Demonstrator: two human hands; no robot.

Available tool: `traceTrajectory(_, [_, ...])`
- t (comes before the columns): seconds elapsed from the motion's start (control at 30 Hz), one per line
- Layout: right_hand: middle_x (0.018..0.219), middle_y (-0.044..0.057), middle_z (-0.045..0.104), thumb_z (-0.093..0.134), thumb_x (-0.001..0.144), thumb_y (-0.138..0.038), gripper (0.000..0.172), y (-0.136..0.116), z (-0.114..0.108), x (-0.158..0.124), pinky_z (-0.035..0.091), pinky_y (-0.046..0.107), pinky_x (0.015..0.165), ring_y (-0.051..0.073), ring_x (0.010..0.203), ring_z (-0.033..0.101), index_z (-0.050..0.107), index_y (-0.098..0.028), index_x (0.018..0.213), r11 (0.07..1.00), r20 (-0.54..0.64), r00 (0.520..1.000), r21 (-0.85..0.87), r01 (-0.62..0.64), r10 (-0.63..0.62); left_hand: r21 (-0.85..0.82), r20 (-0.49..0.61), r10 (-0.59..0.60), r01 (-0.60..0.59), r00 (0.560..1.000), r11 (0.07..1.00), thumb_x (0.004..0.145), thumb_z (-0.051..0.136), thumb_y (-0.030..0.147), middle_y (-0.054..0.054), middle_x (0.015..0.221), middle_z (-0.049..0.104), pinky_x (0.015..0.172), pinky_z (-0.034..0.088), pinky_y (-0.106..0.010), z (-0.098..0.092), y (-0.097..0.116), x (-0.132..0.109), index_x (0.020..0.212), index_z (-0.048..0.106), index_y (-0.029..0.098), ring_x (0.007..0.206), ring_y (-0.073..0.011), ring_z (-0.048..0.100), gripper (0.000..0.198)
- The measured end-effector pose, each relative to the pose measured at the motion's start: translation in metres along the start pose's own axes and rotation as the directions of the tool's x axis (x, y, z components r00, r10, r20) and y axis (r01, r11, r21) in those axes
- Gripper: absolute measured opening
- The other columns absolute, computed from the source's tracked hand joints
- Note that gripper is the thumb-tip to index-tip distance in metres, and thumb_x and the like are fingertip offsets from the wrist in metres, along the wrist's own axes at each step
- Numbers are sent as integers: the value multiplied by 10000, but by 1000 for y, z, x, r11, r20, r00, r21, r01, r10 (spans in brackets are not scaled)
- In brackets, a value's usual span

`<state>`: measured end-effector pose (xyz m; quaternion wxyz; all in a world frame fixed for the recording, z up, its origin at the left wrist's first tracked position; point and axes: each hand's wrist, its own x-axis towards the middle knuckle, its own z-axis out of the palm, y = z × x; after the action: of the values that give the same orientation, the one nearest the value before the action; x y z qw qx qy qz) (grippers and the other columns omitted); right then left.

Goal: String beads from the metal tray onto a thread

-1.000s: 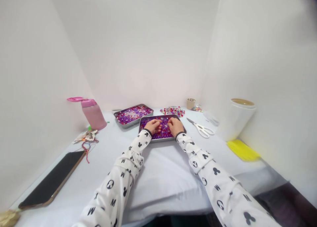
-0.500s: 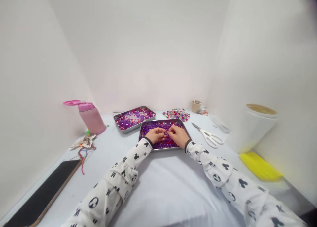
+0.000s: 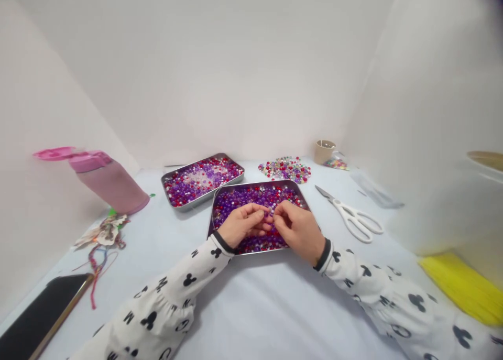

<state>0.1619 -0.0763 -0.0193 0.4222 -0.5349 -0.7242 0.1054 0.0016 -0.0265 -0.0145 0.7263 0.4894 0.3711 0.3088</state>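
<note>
Both my hands are close together over the near metal tray [image 3: 262, 253], which is filled with purple, red and clear beads [image 3: 236, 200]. My left hand [image 3: 245, 225] is on the left, its thumb and fingers drawn together in a pinch. My right hand [image 3: 302, 230] faces it, thumb and forefinger pressed together almost against the left fingertips. Small bead-like specks show between the two sets of fingertips, but what each hand grips is too small to tell. A thin, pale curved line [image 3: 213, 205], perhaps a thread, runs along the tray's left side.
Behind left is a second bead tray [image 3: 196, 202]; loose beads [image 3: 285, 168] lie to its right. White-handled scissors [image 3: 351, 216], a small cup [image 3: 324, 151] and a yellow cloth-like piece [image 3: 461, 286] are rightward. Leftward are a pink bottle [image 3: 112, 184], coloured threads [image 3: 98, 263] and a phone [image 3: 43, 315].
The camera view has come closer to the trays, so things look larger and spread outward. Both hands stay over the near tray with fingertips together; their grip looks much the same.
</note>
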Motion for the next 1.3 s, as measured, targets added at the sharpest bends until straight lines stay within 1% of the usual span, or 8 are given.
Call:
traceTrajectory(0.17, [593, -43, 487, 464, 796, -130, 114, -6, 3, -1, 319, 197, 529, 89, 526, 452, 462, -189, 698, 1000, 9, 1000, 0, 13, -13, -31, 5, 20, -20, 1000, 999, 660, 715, 357, 4, 688, 596, 607, 476, -221, 0, -1, 0, 886, 584, 130, 606, -78, 567, 346])
traceTrajectory(0.4, [579, -49, 475, 470, 782, -111, 116, -3, 2, -1, 314, 199, 529, 88, 526, 454, 466, -188, 697, 1000, 20, 1000, -16, 13, -13, -65, -16, 40, -41, 999, 997, 607, 753, 328, 9, 717, 579, 618, 456, -228, 0, -3, 1, 880, 582, 136, 658, -87, 551, 375])
traceTrajectory(0.77, [591, -37, 497, 452, 800, -134, 124, -4, 4, -3, 326, 204, 526, 99, 521, 461, 460, -194, 692, 999, 0, 999, -34, 37, -37, 20, 68, 46, -47, 997, 999, 618, 746, 316, -1, 788, 601, 668, 441, -240, -2, -6, 0, 884, 597, 146, 671, -84, 552, 350])
traceTrajectory(0.87, [603, -31, 513, 442, 809, -145, 119, -3, 4, -4, 335, 207, 531, 103, 527, 469, 474, -194, 705, 998, 0, 999, -47, 41, -42, 41, 73, 44, -47, 996, 998, 616, 748, 313, -3, 767, 603, 664, 442, -239, -2, -7, 0, 876, 601, 142, 665, -88, 557, 343])
traceTrajectory(1.0, [617, -24, 528, 435, 812, -153, 113, -2, 5, -6, 339, 212, 531, 106, 532, 474, 494, -193, 724, 995, 3, 997, -66, 75, -75, 70, 80, 63, -68, 995, 995, 603, 753, 338, 1, 691, 591, 608, 443, -230, -2, -7, 0, 856, 600, 128, 608, -85, 544, 363])
traceTrajectory(1.07, [616, -24, 526, 433, 809, -148, 113, -1, 5, -7, 340, 213, 531, 106, 530, 474, 497, -193, 728, 994, -10, 996, -66, 83, -83, 53, 72, 64, -68, 995, 996, 604, 749, 359, 4, 670, 581, 588, 446, -226, -2, -7, 0, 854, 599, 126, 592, -84, 541, 374])
traceTrajectory(1.2, [606, -31, 517, 441, 801, -138, 112, -2, 5, -8, 340, 213, 535, 104, 524, 469, 492, -194, 718, 996, -39, 998, -68, 53, -55, -15, 22, 52, -51, 998, 999, 636, 725, 384, -17, 740, 595, 580, 453, -221, -2, -6, -1, 864, 591, 130, 608, -82, 555, 367])
traceTrajectory(1.3, [610, -31, 519, 441, 800, -135, 114, -2, 5, -8, 343, 213, 543, 105, 534, 474, 490, -195, 716, 996, -36, 997, -62, 59, -61, -26, 15, 51, -51, 999, 998, 630, 733, 369, -18, 751, 595, 583, 454, -220, -2, -5, -1, 860, 587, 130, 616, -82, 556, 362])
